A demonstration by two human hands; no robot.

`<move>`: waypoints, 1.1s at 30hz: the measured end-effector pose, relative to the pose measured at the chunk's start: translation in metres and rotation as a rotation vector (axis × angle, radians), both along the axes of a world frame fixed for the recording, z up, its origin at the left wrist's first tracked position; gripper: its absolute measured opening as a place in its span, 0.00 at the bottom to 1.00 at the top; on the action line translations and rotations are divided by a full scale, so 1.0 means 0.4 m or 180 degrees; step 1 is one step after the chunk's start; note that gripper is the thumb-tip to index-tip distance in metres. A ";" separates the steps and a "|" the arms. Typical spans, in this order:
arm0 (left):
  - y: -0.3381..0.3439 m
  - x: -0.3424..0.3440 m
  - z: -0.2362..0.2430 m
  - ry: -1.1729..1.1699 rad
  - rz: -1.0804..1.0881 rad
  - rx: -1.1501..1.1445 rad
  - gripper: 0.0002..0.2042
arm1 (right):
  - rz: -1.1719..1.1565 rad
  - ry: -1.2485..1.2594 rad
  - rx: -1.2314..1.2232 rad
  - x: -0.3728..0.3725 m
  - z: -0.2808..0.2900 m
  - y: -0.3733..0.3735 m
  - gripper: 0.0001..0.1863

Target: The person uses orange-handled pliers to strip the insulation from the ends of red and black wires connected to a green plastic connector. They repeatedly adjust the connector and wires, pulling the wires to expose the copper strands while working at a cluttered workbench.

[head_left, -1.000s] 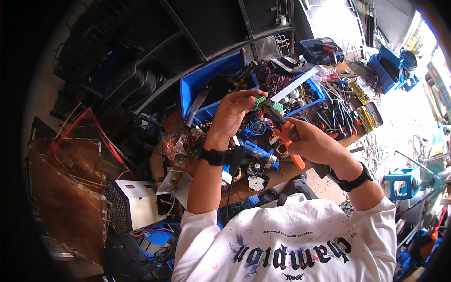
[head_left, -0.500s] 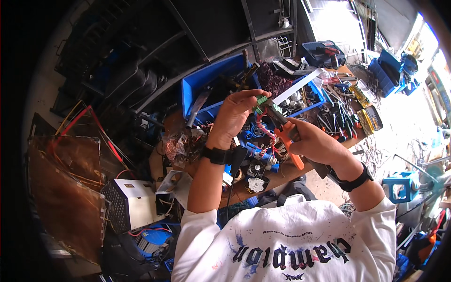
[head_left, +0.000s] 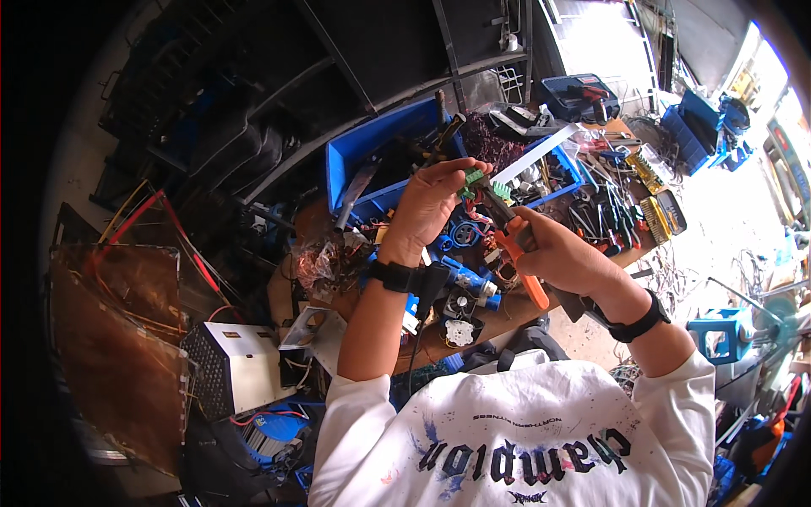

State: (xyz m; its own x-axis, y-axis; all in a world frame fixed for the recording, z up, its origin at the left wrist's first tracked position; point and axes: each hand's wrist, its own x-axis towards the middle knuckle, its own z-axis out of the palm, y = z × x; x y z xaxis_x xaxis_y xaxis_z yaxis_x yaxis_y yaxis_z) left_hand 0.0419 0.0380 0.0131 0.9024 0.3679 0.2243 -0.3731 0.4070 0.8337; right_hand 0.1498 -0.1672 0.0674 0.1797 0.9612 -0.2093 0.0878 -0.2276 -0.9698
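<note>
Pliers point(head_left: 512, 243) fill my right hand point(head_left: 557, 252) while my left hand point(head_left: 422, 207) pinches a green connector point(head_left: 471, 179) inward of the table's point(head_left: 511, 321) near edge, where I judge a weak pinch could let it twist loose.

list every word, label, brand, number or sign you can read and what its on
White paint-stained T-shirt, large black ornate lettering: legible but upside down; wording withheld.
Same shirt, small black line of print above it: legible, upside down; withheld.
Same shirt, small black emblem below: too small to read.
White metal box, small dark marks: too small to read.
Orange-handled metal pliers and green plastic connector: no readable text.
</note>
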 end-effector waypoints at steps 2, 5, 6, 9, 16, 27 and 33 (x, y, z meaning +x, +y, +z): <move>-0.005 0.003 -0.003 -0.0007 0.0032 -0.0047 0.14 | -0.0028 0.0224 0.0027 -0.003 -0.005 0.001 0.36; -0.010 0.006 -0.014 -0.0014 0.0138 -0.0051 0.14 | -0.0173 0.0247 0.0073 -0.009 -0.037 0.003 0.33; -0.013 0.005 -0.017 -0.0009 0.0180 -0.0072 0.14 | -0.0237 0.0203 0.0090 -0.011 -0.043 0.004 0.31; -0.013 0.003 -0.026 -0.0022 0.0240 -0.0121 0.14 | -0.0098 0.0178 -0.0176 -0.013 -0.016 0.009 0.38; -0.002 0.007 -0.054 0.0033 0.0315 -0.0022 0.13 | -0.0292 0.0529 -0.0108 -0.013 -0.079 0.021 0.38; 0.016 0.010 -0.091 0.0356 0.0414 -0.0018 0.12 | -0.0599 -0.0011 -0.0398 -0.034 -0.140 0.064 0.12; 0.027 0.015 -0.111 0.0337 0.0544 -0.0117 0.12 | -0.0756 -0.0376 -0.0197 -0.033 -0.174 0.082 0.10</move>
